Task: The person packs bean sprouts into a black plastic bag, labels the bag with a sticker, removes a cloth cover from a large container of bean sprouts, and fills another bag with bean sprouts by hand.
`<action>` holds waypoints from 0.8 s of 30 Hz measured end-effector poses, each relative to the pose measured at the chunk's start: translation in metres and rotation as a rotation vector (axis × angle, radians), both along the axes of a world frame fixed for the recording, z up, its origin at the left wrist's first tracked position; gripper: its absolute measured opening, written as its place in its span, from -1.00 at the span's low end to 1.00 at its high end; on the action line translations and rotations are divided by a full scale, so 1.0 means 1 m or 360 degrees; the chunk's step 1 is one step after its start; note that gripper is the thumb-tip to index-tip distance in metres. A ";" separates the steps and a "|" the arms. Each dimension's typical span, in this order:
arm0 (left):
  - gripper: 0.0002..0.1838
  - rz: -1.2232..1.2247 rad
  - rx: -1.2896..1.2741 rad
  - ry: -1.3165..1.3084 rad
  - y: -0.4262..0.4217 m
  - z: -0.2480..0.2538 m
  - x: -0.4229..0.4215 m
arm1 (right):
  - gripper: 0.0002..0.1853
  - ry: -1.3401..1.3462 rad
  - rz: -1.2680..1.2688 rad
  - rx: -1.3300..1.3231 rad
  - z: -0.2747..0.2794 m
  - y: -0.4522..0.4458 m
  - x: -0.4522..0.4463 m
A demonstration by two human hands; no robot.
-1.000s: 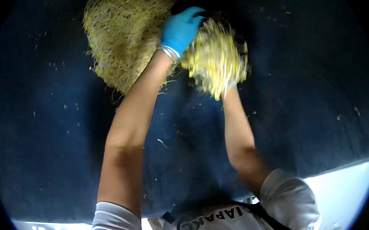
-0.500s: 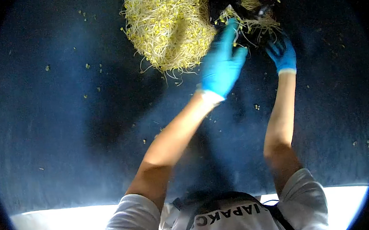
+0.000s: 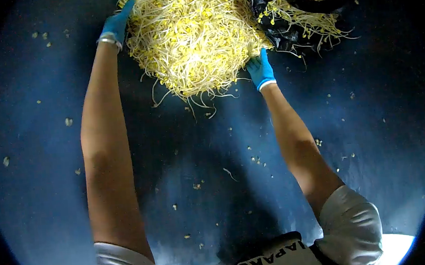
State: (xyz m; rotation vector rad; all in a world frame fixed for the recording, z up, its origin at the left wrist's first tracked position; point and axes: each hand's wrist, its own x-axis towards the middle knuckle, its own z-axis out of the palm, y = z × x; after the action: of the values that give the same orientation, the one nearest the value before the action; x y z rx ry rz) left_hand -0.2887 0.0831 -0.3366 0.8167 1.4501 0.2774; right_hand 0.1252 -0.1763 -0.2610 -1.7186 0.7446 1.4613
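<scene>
A large heap of bean sprouts (image 3: 186,40), pale with yellow heads, lies at the top middle of the head view. My left hand (image 3: 117,24), in a blue glove, is open against the heap's upper left side with its fingers stretched out. At the heap's lower right edge, my right hand (image 3: 261,71), also gloved in blue, touches the sprouts with its fingers apart. Some fingertips are partly hidden by the sprouts. Right of the heap is a black plastic bag (image 3: 277,32) with more sprouts (image 3: 308,20) on and in it.
The dark blue surface (image 3: 194,153) carries scattered sprout bits and seed hulls (image 3: 69,122). One loose sprout (image 3: 230,174) lies near the middle. The surface's near edge shows at the bottom, by my body.
My left hand has moved from the sprouts by the bag to the heap's left side. My right hand has shifted left from the bag to the heap's right edge. The view has shifted slightly.
</scene>
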 end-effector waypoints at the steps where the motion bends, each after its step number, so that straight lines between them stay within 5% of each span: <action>1: -0.48 -0.0143 0.0132 -0.0060 -0.004 -0.038 -0.002 | -0.07 0.0119 -0.0049 0.0161 -0.005 0.015 -0.005; 2: -0.44 -0.0200 0.0133 -0.0037 0.001 -0.028 0.017 | -0.09 0.0238 -0.0102 0.0321 -0.008 0.031 -0.012; 4: -0.34 -0.0245 0.0102 -0.0070 -0.007 0.032 0.063 | -0.15 0.0127 0.0391 0.0158 0.002 0.078 -0.033; 6: -0.22 -0.0421 0.0075 -0.0063 -0.019 0.059 0.090 | -0.17 0.0228 0.0765 0.0510 0.034 0.129 -0.054; 8: -0.37 -0.0934 0.0182 0.0147 -0.031 0.045 0.094 | -0.11 0.0165 0.1327 0.1046 0.028 0.161 -0.065; 10: -0.45 -0.0809 -0.0059 0.0074 -0.033 0.059 0.116 | -0.05 -0.0101 0.1698 0.0763 0.025 0.183 -0.077; 11: -0.53 -0.0585 0.0154 -0.0063 -0.036 0.079 0.126 | -0.05 0.0044 0.1724 0.0843 0.030 0.192 -0.079; 12: -0.55 -0.0555 0.0055 -0.0011 -0.036 0.101 0.129 | -0.13 -0.0114 0.1613 0.0641 0.033 0.187 -0.090; 14: -0.57 -0.0495 -0.0139 0.0095 -0.038 0.143 0.130 | -0.18 0.0267 0.1133 0.1035 0.058 0.178 -0.099; 15: -0.57 -0.0200 -0.0079 0.0031 -0.047 0.184 0.134 | -0.16 0.0633 0.0741 0.0883 0.079 0.171 -0.104; 17: -0.51 0.0297 -0.0074 -0.0198 -0.092 0.236 0.107 | -0.09 0.0370 0.1014 0.1117 0.141 0.156 -0.110; 18: -0.47 0.0490 -0.0231 -0.0252 -0.107 0.255 0.094 | -0.04 -0.0303 0.1659 0.1454 0.173 0.149 -0.111; 20: -0.39 0.0899 -0.0614 -0.0223 -0.120 0.302 0.087 | 0.01 -0.0535 0.1851 0.1460 0.193 0.131 -0.122; 22: -0.58 0.0134 -0.0397 0.0183 -0.168 0.300 0.070 | -0.01 -0.0402 0.1969 0.1276 0.179 0.099 -0.141; 24: -0.64 0.0120 -0.0272 0.0330 -0.164 0.323 0.085 | -0.04 -0.0280 0.2172 0.1242 0.192 0.081 -0.153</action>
State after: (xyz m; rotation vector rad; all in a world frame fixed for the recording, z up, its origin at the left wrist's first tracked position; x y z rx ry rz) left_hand -0.2032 -0.0805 -0.0140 0.6676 1.6763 0.1257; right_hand -0.0282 -0.0954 -0.0686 -1.6020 -1.2408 1.9290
